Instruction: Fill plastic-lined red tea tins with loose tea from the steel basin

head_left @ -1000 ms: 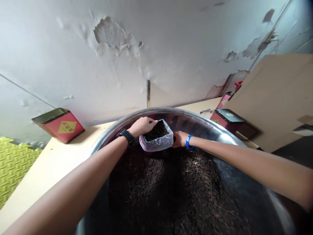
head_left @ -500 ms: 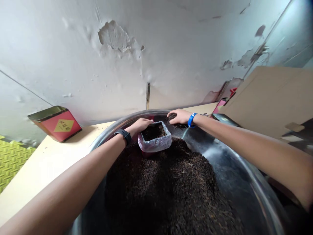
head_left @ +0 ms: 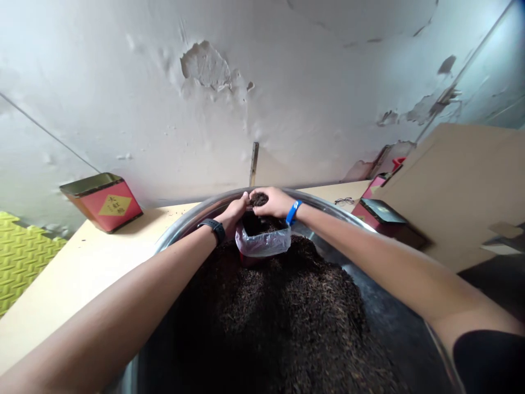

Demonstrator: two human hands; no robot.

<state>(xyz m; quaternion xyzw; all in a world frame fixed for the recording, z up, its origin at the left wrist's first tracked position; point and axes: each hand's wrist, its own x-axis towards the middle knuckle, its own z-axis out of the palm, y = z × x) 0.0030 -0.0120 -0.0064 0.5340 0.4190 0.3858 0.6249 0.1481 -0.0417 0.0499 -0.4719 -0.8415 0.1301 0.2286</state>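
Note:
Over the far part of the tin, my right hand point(head_left: 278, 202), with a blue wristband, is cupped round a clump of dark loose tea leaves point(head_left: 259, 199). My left hand point(head_left: 235, 210), wearing a dark watch, grips the left rim of the tin; its fingers are partly hidden. The red tin point(head_left: 251, 261) has a clear plastic liner bag point(head_left: 264, 244) folded over its rim and dark leaves inside. It stands upright in a wide metal basin point(head_left: 174, 234), at the far edge of a large heap of tea leaves point(head_left: 303, 306).
An open red tin with a yellow label point(head_left: 112, 208) stands on the pale table point(head_left: 77, 268) at left. Right of the basin are another red tin point(head_left: 381, 214), eyeglasses point(head_left: 344, 201) and a cardboard panel point(head_left: 463, 175). Behind rises a peeling wall point(head_left: 311, 109).
My right hand has moved left from the basin's far side to above the tin, carrying tea leaves. My left hand stays at the tin's left rim. The view has shifted slightly.

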